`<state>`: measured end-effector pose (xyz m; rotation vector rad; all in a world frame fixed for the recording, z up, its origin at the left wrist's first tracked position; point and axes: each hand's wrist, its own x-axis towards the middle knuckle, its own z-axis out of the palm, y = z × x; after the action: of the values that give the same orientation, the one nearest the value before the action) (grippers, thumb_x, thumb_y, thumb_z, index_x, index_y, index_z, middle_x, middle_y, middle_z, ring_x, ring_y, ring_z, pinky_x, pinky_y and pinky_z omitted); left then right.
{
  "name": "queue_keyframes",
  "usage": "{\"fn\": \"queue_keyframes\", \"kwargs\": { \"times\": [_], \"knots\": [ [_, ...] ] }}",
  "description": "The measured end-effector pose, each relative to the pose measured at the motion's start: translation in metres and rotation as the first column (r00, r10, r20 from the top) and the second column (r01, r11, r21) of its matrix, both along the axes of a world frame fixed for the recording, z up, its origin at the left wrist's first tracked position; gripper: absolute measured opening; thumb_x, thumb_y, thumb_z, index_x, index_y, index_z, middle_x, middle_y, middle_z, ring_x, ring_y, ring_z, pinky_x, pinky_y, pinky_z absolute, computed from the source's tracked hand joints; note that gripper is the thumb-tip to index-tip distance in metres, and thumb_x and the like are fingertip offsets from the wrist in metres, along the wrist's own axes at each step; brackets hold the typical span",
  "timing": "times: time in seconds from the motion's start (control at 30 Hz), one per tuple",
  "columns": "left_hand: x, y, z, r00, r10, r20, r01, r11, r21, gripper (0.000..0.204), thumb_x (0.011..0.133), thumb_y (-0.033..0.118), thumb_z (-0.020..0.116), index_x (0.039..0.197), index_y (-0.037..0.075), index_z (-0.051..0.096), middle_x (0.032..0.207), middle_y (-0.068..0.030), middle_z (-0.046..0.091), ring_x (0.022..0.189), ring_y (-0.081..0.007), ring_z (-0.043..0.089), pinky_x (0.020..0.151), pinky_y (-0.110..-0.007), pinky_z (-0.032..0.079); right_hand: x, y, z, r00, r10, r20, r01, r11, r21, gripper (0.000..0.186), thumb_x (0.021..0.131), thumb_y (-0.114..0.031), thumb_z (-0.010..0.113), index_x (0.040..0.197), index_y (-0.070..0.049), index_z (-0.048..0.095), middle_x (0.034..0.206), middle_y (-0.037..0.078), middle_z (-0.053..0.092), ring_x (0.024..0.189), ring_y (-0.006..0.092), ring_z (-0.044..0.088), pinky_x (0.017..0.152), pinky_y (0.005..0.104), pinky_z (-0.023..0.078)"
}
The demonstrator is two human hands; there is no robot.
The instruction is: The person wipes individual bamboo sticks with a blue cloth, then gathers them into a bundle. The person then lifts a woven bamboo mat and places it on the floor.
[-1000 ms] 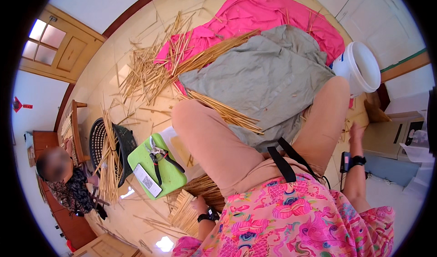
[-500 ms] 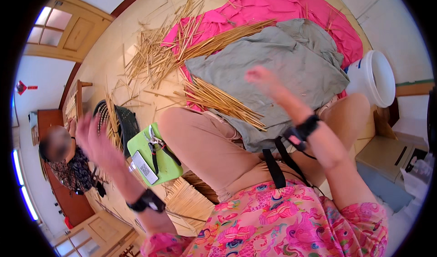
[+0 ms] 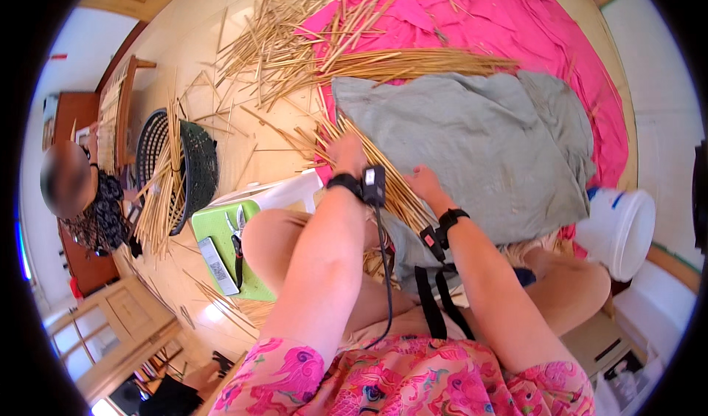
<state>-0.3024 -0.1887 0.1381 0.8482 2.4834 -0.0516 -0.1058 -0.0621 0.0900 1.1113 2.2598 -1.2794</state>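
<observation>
A bundle of pale straw-coloured stalks (image 3: 377,155) lies slantwise on the near edge of a grey cloth (image 3: 472,150). My left hand (image 3: 346,153) is closed on the bundle's upper left part, its fingertips partly hidden. Beside the bundle's right edge, over the cloth, my right hand (image 3: 425,183) has its fingers curled; whether it holds a stalk is too small to see. To the left, pruning shears (image 3: 237,243) with dark handles and a phone (image 3: 217,265) rest on a green board (image 3: 254,287).
Loose stalks (image 3: 269,43) are strewn at the far left, partly on a pink cloth (image 3: 531,25). A dark basket (image 3: 198,167) holds more stalks, near another person (image 3: 96,195) at left. A white bucket (image 3: 616,231) lies at right.
Both hands have come down to the bundle: the left from far left, moving right; the right from above the grey cloth, moving nearer. The view has shifted.
</observation>
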Motion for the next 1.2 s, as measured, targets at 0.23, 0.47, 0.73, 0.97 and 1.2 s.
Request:
{"fn": "queue_keyframes", "kwargs": {
  "times": [0.23, 0.47, 0.73, 0.97, 1.2],
  "knots": [
    [0.069, 0.010, -0.083, -0.121, 0.991, -0.061, -0.987, -0.126, -0.096, 0.070, 0.071, 0.043, 0.064, 0.119, -0.002, 0.039, 0.121, -0.0185, 0.046, 0.114, -0.0325, 0.044, 0.092, -0.044, 0.039, -0.029, -0.002, -0.035, 1.000, -0.010, -0.029, 0.008, 0.996, -0.089, 0.050, 0.077, -0.032, 0.064, 0.111, 0.002, 0.052, 0.102, 0.019, 0.061, 0.096, 0.0301, 0.059, 0.082, 0.0363, 0.047],
    [0.061, -0.011, -0.077, 0.111, 0.979, 0.173, -0.991, 0.097, 0.091, 0.076, 0.069, 0.051, 0.067, 0.114, -0.005, 0.042, 0.118, -0.0240, 0.046, 0.114, -0.0362, 0.042, 0.095, -0.044, 0.036, -0.040, -0.016, -0.047, 0.997, 0.076, -0.033, -0.081, 0.979, -0.188, 0.051, 0.079, -0.033, 0.063, 0.114, 0.002, 0.051, 0.102, 0.019, 0.061, 0.093, 0.0278, 0.061, 0.081, 0.0348, 0.047],
    [0.074, -0.005, -0.088, 0.367, 0.927, 0.077, -0.900, 0.333, 0.283, 0.080, 0.067, 0.051, 0.069, 0.113, -0.007, 0.041, 0.114, -0.0266, 0.046, 0.110, -0.0393, 0.043, 0.095, -0.044, 0.035, -0.049, -0.029, -0.030, 0.991, 0.134, 0.020, -0.119, 0.931, -0.344, 0.054, 0.080, -0.038, 0.060, 0.113, 0.003, 0.050, 0.103, 0.021, 0.060, 0.095, 0.0315, 0.059, 0.082, 0.0361, 0.045],
    [0.070, 0.004, -0.072, 0.399, 0.913, 0.089, -0.914, 0.389, 0.116, 0.084, 0.064, 0.049, 0.073, 0.113, -0.007, 0.035, 0.114, -0.0281, 0.043, 0.108, -0.0399, 0.044, 0.091, -0.043, 0.039, -0.045, -0.046, -0.038, 0.980, 0.198, -0.027, -0.194, 0.910, -0.366, 0.064, 0.074, -0.052, 0.061, 0.104, 0.004, 0.052, 0.098, 0.028, 0.059, 0.095, 0.0397, 0.057, 0.080, 0.0424, 0.045],
    [0.065, -0.004, -0.076, 0.324, 0.899, 0.294, -0.945, 0.292, 0.149, 0.081, 0.061, 0.040, 0.077, 0.113, -0.006, 0.034, 0.108, -0.0253, 0.052, 0.100, -0.0352, 0.054, 0.087, -0.039, 0.043, -0.043, -0.056, -0.041, 0.980, 0.180, -0.085, -0.199, 0.853, -0.482, 0.066, 0.070, -0.039, 0.068, 0.117, 0.003, 0.047, 0.101, 0.021, 0.061, 0.094, 0.0344, 0.059, 0.080, 0.0381, 0.045]
  ]
}}
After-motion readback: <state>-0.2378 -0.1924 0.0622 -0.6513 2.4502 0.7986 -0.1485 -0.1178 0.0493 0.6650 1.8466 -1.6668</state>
